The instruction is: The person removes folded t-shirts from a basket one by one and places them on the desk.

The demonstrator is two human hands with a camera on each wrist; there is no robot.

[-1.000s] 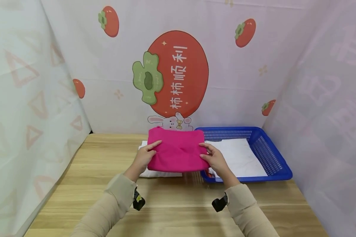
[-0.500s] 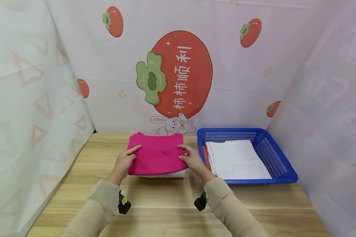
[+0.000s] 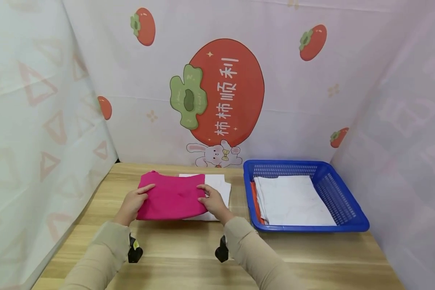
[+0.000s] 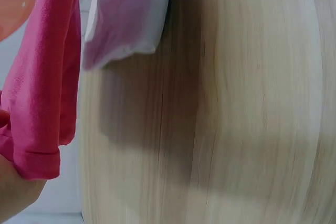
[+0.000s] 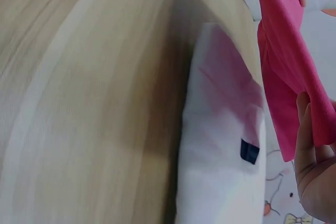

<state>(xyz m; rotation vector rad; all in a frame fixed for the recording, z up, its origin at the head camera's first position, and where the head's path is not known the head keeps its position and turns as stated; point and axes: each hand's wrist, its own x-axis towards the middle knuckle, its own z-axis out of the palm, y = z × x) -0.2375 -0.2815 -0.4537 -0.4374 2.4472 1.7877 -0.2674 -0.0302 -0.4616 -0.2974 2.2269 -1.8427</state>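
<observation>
A folded bright pink cloth garment (image 3: 172,197) hangs between my two hands above the table. My left hand (image 3: 133,204) pinches its left edge, thumb and forefinger on the near face. At the opposite edge my right hand (image 3: 213,201) grips it, with fingers behind the fabric in the right wrist view. Beneath and to the right lies a folded white cloth (image 3: 220,187), partly hidden by the pink one. In both wrist views the pink garment (image 5: 286,61) is raised off the wood, and the white cloth (image 5: 210,171) shows a small dark patch.
A blue plastic basket (image 3: 311,228) stands on the right of the wooden table (image 3: 188,262). Inside it lie folded white cloth (image 3: 293,201) and an orange-red piece (image 3: 256,203) along its left side. A printed curtain (image 3: 148,137) closes off the back and sides.
Both hands have carried the pink garment leftward from beside the basket, over and partly past the white cloth. More of the white cloth shows at its right. The view has shifted slightly.
</observation>
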